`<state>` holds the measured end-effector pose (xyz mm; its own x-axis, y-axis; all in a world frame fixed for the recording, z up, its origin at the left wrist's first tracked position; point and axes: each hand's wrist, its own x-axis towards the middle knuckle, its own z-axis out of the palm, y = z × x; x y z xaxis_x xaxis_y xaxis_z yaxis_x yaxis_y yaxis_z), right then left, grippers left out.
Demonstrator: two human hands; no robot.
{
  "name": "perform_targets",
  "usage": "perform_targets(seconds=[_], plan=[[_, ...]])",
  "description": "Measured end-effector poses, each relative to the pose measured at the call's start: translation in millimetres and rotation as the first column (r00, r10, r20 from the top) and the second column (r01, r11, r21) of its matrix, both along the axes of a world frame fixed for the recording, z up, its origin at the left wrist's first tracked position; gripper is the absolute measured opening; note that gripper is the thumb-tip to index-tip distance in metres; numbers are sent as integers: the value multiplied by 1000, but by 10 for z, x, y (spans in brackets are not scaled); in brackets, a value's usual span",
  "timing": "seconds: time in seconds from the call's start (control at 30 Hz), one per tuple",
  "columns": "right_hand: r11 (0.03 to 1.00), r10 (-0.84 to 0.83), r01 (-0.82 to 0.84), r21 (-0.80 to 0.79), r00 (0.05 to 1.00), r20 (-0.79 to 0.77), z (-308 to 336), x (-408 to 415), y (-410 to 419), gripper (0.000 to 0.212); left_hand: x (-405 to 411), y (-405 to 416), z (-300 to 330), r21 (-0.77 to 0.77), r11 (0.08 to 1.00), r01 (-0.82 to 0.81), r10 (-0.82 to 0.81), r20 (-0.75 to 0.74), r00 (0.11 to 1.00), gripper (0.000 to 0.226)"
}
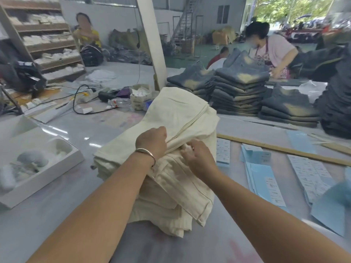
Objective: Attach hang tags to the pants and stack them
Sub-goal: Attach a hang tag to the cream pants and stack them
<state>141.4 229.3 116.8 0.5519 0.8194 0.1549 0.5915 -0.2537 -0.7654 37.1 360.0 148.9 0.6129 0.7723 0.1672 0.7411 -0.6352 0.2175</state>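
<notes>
A stack of cream pants (pixel 167 188) lies on the grey table in front of me. The top pair (pixel 176 114) is lifted and folded back away from me. My left hand (pixel 152 142), with a metal bangle on the wrist, grips a fold of this top pair. My right hand (pixel 197 155) pinches the cream fabric just beside it, at the fold. Light blue hang tags (pixel 266 179) lie in a row on the table to the right, with white label sheets (pixel 309 173) next to them.
A white tray (pixel 47 168) with bundled white strings sits at the left. Stacks of grey-blue jeans (pixel 239 88) fill the far right. A long wooden ruler (pixel 284 149) lies across the right side. Cables, boxes and a bottle clutter the middle back. Other people work behind.
</notes>
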Motion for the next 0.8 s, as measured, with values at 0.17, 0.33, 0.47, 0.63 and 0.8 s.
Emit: perform_targets(seconds=[0.17, 0.33, 0.47, 0.63, 0.8], plan=[[976, 218, -192, -105, 907, 360, -113, -116, 6, 59, -391, 296, -6, -298, 954, -31, -30, -198, 980, 68], [933, 337, -217, -288, 810, 480, -164, -184, 136, 59, -516, 348, 10, -316, 948, 42, -90, -137, 986, 54], [932, 333, -206, -298, 812, 480, -140, -191, 169, 50, -566, 387, 59, -345, 934, 96, -156, -150, 976, 40], [932, 316, -185, -312, 837, 447, -119, -202, 147, 49, -454, 199, -80, 65, 998, -23, 37, -234, 971, 10], [995, 89, -86, -48, 993, 71, 60, -94, 70, 31, -285, -145, 146, -27, 981, -194, 195, 233, 953, 20]])
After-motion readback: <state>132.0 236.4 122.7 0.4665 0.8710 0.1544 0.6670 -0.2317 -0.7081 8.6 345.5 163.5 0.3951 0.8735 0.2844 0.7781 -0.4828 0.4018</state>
